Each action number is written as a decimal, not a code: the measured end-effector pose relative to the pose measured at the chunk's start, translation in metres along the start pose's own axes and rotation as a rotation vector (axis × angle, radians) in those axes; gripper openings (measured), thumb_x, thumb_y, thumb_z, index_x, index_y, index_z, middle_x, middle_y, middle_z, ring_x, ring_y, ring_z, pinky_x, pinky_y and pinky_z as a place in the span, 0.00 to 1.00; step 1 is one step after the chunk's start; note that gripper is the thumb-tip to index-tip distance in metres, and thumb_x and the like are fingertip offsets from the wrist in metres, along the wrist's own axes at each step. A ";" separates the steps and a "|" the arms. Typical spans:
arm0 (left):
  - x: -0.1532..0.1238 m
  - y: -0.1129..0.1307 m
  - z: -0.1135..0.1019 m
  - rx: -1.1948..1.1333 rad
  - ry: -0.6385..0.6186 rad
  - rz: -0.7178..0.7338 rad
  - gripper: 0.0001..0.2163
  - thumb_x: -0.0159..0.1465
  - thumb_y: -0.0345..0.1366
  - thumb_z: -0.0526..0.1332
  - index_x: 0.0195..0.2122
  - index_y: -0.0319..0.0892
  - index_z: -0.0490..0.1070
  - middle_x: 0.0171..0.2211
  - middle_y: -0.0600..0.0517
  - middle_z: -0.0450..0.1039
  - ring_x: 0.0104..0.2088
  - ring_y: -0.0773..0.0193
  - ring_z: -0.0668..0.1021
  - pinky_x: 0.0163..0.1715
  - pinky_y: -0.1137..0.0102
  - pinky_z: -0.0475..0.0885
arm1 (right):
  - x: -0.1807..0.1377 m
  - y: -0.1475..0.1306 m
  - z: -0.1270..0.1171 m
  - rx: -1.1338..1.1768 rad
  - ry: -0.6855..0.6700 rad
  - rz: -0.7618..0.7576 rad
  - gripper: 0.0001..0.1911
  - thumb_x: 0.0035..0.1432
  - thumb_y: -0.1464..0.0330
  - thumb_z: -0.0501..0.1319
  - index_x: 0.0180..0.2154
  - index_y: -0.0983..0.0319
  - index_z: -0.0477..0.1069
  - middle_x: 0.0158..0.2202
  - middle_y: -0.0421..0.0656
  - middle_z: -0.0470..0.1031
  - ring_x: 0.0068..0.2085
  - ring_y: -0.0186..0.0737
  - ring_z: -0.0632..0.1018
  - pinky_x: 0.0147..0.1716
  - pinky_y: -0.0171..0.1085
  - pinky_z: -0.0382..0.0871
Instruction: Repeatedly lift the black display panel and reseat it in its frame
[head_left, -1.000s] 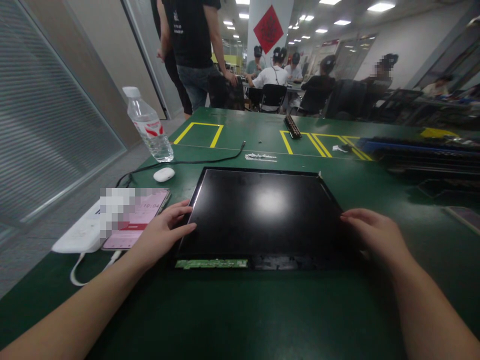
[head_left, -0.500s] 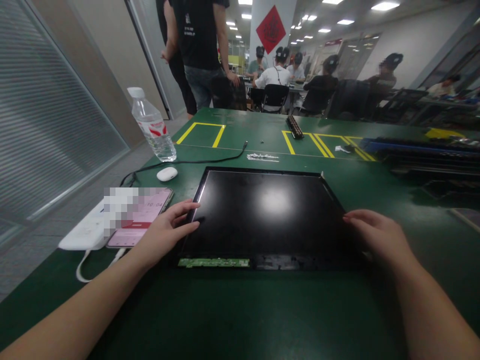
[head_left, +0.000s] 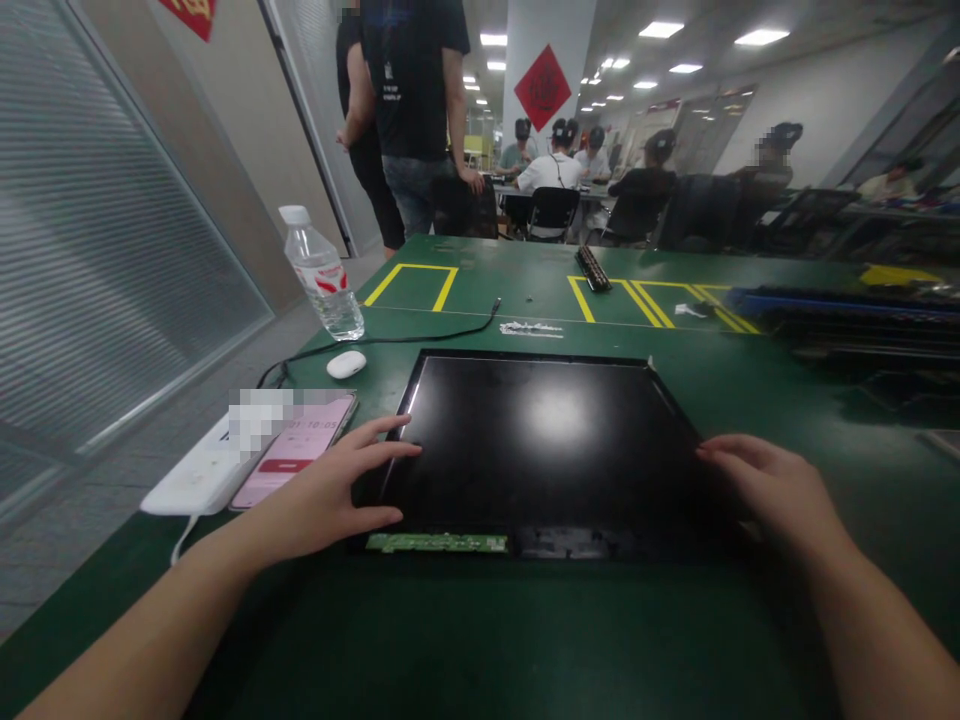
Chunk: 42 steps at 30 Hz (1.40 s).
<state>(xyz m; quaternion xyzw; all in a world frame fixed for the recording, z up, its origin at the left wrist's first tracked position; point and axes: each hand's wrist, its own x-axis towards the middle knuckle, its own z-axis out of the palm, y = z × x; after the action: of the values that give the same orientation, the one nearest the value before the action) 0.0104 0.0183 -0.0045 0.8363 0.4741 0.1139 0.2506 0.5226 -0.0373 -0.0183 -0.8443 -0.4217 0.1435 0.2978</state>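
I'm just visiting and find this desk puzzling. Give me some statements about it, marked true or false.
1. The left hand has its fingers over the left edge of the dark panel. True.
2. The green circuit strip runs along the panel's far edge. False: the green circuit strip is along the near edge.
3. The water bottle stands farther away than the small white case. True.
4. The phone lies right of the panel. False: the phone lies to its left.
5. The right hand is at the panel's right edge. True.

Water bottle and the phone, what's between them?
In the head view, a small white object and part of the black cable lie between the bottle and the phone.
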 end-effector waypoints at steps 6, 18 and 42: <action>-0.002 -0.005 -0.001 -0.022 -0.029 0.008 0.30 0.60 0.43 0.74 0.64 0.58 0.75 0.77 0.47 0.60 0.72 0.37 0.68 0.66 0.44 0.70 | 0.000 0.001 -0.001 -0.003 -0.007 -0.017 0.17 0.45 0.52 0.63 0.31 0.54 0.83 0.33 0.45 0.85 0.37 0.54 0.81 0.39 0.49 0.71; -0.004 -0.005 0.004 -0.032 0.005 0.190 0.23 0.64 0.36 0.69 0.61 0.60 0.78 0.74 0.48 0.65 0.70 0.43 0.71 0.65 0.47 0.72 | 0.005 0.011 0.001 -0.006 -0.004 -0.077 0.16 0.47 0.52 0.63 0.31 0.53 0.83 0.31 0.45 0.84 0.32 0.53 0.80 0.32 0.48 0.72; 0.013 -0.012 0.016 0.173 0.202 -0.087 0.25 0.69 0.48 0.54 0.58 0.41 0.80 0.68 0.35 0.72 0.67 0.35 0.74 0.67 0.38 0.66 | 0.003 0.008 0.001 0.082 -0.029 -0.058 0.15 0.46 0.53 0.65 0.31 0.54 0.83 0.31 0.45 0.84 0.34 0.53 0.81 0.34 0.48 0.72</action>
<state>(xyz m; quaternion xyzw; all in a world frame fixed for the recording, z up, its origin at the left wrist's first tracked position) 0.0157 0.0295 -0.0249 0.8177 0.5409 0.1451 0.1334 0.5289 -0.0379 -0.0237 -0.8168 -0.4440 0.1640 0.3300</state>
